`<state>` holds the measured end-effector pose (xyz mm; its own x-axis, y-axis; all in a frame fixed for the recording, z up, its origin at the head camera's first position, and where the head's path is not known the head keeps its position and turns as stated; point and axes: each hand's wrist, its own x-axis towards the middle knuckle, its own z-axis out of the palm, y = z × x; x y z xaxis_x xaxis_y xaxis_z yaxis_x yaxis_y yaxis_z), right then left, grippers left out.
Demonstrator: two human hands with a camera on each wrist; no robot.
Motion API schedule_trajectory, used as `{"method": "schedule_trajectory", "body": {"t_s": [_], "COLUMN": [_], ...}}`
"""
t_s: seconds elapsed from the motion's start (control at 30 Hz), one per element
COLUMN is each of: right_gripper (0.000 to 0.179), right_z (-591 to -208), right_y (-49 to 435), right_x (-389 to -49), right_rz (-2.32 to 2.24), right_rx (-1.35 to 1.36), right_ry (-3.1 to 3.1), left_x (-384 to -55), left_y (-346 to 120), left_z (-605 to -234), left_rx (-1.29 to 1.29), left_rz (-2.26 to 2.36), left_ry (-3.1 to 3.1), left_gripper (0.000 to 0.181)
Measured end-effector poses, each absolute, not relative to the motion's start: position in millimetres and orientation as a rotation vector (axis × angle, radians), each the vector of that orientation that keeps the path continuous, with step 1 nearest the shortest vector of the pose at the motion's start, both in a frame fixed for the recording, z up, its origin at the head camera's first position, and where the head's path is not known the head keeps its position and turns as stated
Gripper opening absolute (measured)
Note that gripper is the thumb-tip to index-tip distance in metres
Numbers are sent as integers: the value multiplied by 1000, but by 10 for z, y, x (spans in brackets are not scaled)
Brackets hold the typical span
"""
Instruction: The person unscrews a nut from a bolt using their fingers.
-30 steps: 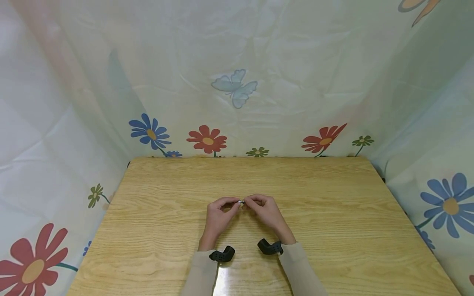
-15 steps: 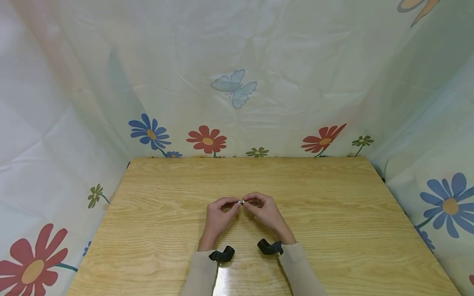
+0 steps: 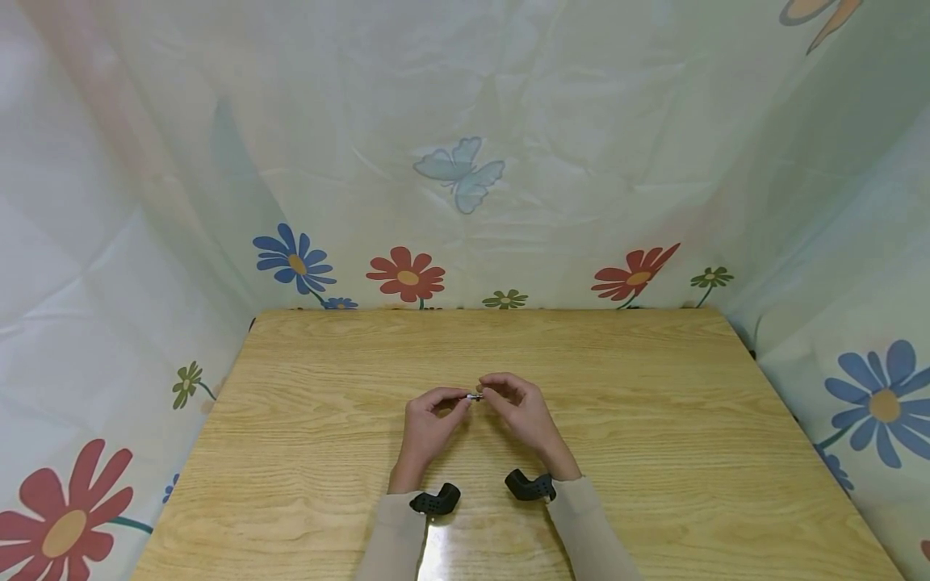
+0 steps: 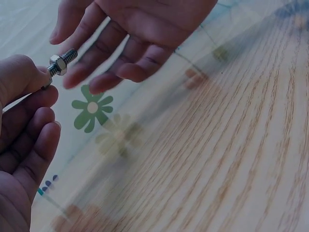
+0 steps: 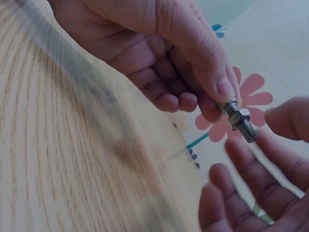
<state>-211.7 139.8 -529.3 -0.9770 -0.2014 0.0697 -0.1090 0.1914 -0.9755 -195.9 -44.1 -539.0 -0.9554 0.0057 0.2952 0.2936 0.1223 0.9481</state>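
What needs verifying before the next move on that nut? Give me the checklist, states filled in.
1. Bolt held: ok, pinched in the left hand.
2. Hex nut on the thread: ok, threads show on both sides of it.
3. Threaded tip exposed: ok, it sticks out past the nut.
4. Right hand gripping the nut: not ok, open near the tip, pinching nothing.
5. Bolt's held end: cannot tell, fingers hide it.
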Motion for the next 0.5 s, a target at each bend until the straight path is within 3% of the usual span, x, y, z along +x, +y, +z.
{"method": "schedule_trajectory", "body": {"t_s": [0.17,0.5], "right_gripper": [36,32], "right_z": [-5322,-5337], "right_y": [1388,1379], "right_x": [-2129,-2128], "right_rz": [-1858,-1817], "right_rx": [-151,-215], "right_ry": [2321,2304], "left_x": [-1945,-1936], "left_y": [-441,-448], "left_z": [-5369,-5352], "left_rx": [-292,-318], "left_rz": [-1958,-1958], "left_ry": [-2179,-2177], "left_gripper": [11,11]}}
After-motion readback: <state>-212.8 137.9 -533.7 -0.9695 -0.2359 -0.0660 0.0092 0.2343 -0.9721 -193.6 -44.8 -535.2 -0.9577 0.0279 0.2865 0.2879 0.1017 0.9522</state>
